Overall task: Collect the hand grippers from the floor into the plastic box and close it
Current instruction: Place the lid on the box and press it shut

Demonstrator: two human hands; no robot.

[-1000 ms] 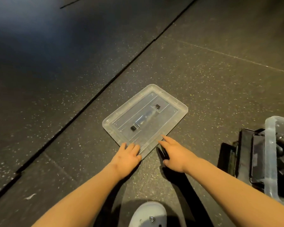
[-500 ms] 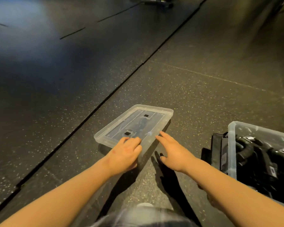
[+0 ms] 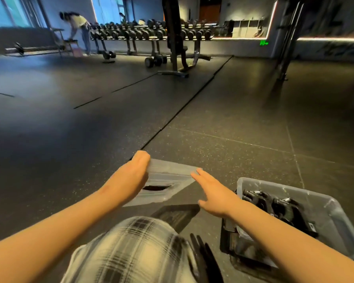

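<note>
1. The left hand (image 3: 135,174) reaches forward with the arm nearly straight. Its back faces the camera and its fingers curl round the left end of the lid (image 3: 173,177), gripping it.
2. The right hand (image 3: 214,193) is stretched out flat with the palm down. Its fingers (image 3: 198,175) are straight and slightly spread, and the tips touch the right corner of the lid. The thumb points down and inward, off the lid.
3. The lid is clear plastic and is held off the floor (image 3: 243,123), tilted, with its dark shadow on the mat just below it. A slot-shaped dark opening shows near its near edge.
4. The box (image 3: 333,213), also clear plastic, stands open on the floor to the right, just beside the right forearm. The forearm crosses its near-left corner.
5. The black hand grippers (image 3: 274,205) lie inside the box, packed side by side. A dark flat thing lies against the box's left side, and I cannot tell what it is.
6. A knee in plaid cloth (image 3: 135,248) fills the bottom middle, between the two forearms.
7. A green lit sign (image 3: 263,43) glows on the far wall, but its writing is too small to read. No brand or label can be read on the lid, box or grippers.
8. Far behind stand a dumbbell rack (image 3: 143,32) and a bench (image 3: 175,37). A person (image 3: 78,23) bends over at the left.
</note>
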